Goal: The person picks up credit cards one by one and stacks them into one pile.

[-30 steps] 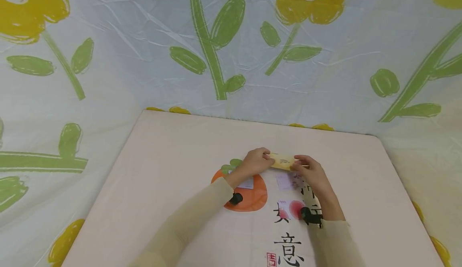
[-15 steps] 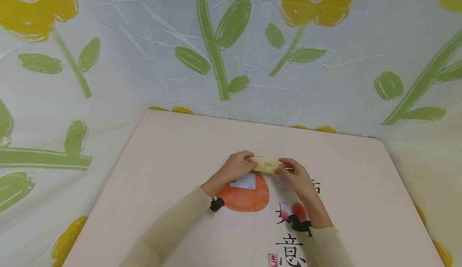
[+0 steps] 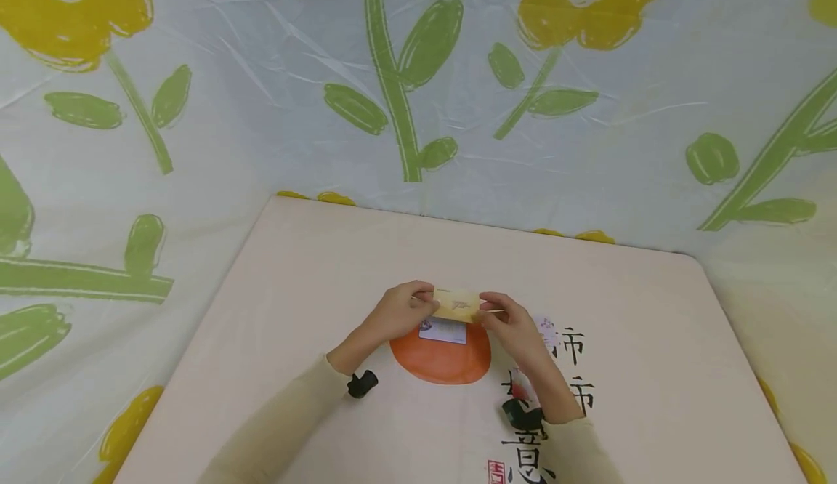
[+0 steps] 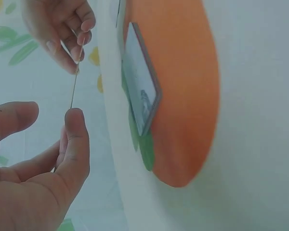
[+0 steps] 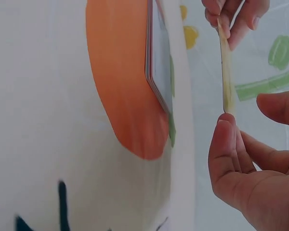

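A pale pink table (image 3: pixel 314 266) printed with an orange fruit (image 3: pixel 441 359) and black characters (image 3: pixel 572 346) is backed by a crinkled plastic sheet (image 3: pixel 261 91) painted with yellow flowers and green leaves. A thin, flat yellow card (image 3: pixel 458 304) is held just beyond the fruit, pinched at one end by the left hand (image 3: pixel 397 311) and at the other by the right hand (image 3: pixel 513 326), fingers clamped on its edges. A small stack of glossy cards (image 3: pixel 443 330) lies on the fruit's far edge
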A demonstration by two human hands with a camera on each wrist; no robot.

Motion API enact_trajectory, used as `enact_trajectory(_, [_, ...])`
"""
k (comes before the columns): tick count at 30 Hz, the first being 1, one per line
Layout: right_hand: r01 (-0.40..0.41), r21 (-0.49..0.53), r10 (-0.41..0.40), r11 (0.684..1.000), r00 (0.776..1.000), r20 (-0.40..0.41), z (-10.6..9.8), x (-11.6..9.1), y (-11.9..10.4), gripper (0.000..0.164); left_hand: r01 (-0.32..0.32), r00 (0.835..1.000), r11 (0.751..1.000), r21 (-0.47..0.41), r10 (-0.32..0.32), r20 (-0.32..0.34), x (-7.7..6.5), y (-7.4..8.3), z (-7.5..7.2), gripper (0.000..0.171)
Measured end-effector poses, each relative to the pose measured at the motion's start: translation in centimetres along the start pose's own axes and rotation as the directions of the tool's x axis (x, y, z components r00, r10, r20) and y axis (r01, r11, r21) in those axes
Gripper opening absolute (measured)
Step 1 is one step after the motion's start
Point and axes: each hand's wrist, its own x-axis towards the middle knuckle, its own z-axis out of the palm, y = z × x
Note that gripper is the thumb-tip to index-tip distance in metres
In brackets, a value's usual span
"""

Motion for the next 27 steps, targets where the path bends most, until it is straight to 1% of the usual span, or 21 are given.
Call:
enact_trajectory(2, [0.003,-0.009,-0.003,1.0,1.0,0.001,0.4,-0.1,-0.1,0.038,0.0,1.0,1.0,0.015,0.0,-0.009,-0.4,-0.2,-0.2,0.045])
enact_trajectory(8, [-0.033,-0.021,0.033,0.999,0.999,0.006,1.3,-0.3,-0.4,0.039,0.013,0.999,1.0,0.022,-0.013,-0.033,-1.2,-0.7,-0.4,0.044])
enact_trajectory(11, [-0.025,-0.014,0.025,1.0,1.0,0.009,1.5,-0.4,-0.4,0.039,0.011,0.999,1.0,0.016,-0.011,-0.039,-1.4,-0.8,-0.5,0.042])
enact_trajectory(15, [-0.008,-0.012,0.008,1.0,1.0,0.007,1.7,-0.5,-0.4,0.039,0.005,0.999,1.0,0.007,-0.005,-0.038,-1.6,-1.1,-0.5,0.041])
enact_trajectory(22, [-0.009,-0.011,0.009,1.0,1.0,0.015,2.0,-0.8,-0.1,0.042,0.006,1.0,1.0,0.024,-0.006,-0.026,-1.5,-2.1,-0.2,0.043])
enact_trajectory(27, [-0.009,-0.058,0.01,0.998,1.0,0.018,2.3,-0.8,0.2,0.039,0.017,0.999,0.999,0.036,-0.016,-0.028,-1.6,-2.3,0.0,0.041])
